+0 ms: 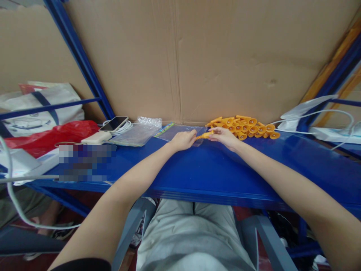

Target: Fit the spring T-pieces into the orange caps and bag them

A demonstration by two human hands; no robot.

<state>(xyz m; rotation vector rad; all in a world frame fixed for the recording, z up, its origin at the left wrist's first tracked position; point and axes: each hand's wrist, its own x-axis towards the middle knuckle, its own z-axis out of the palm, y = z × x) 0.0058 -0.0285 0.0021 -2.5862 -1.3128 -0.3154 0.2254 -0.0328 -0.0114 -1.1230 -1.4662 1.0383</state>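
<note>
Between my hands, above the blue table, is a yellow-orange plastic piece (205, 135) with a narrow, ridged end pointing left. My right hand (225, 138) pinches its wider end between thumb and fingers. My left hand (183, 140) is closed at the narrow end, its fingertips partly hiding the tip. Under and behind my left hand lies a clear plastic bag (175, 132) with a green and yellow printed strip; whether my fingers also grip its film I cannot tell. Just beyond my right hand is a pile of similar yellow pieces (248, 128) with flared, cone-like ends.
More clear packaging (132, 134) lies to the left, near a phone (114, 124) on a coiled white cable. A red plastic bag (56, 137) and a white power bank (96, 138) are further left. Cardboard (180, 60) stands behind the blue table (208, 171). Blue posts (81, 60) frame it.
</note>
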